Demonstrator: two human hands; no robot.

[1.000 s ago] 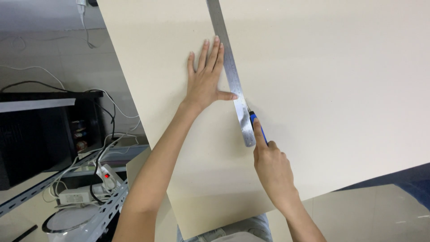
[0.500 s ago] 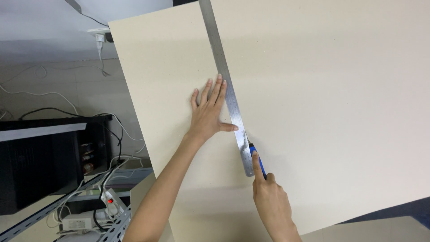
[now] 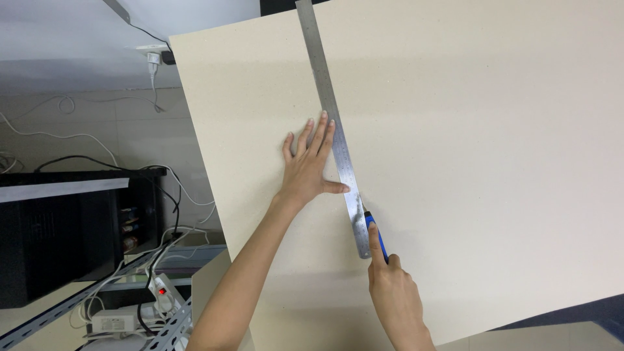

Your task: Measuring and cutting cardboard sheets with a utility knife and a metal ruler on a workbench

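Near the board's (image 3: 468,162) lower edge, the right hand (image 3: 395,300) grips a blue knife (image 3: 376,235) against the steel ruler (image 3: 335,123); the left hand (image 3: 311,166), fingers spread flat, pins that ruler down mid-board.

A long steel ruler (image 3: 335,140) lies flat across the large beige board (image 3: 468,162), running from its far edge. A blue-handled knife (image 3: 376,236) touches the ruler's near end.

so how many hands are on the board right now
2. The left hand lies flat on the beige board, its thumb against the steel ruler. The right hand holds a blue knife beside the ruler's near end.
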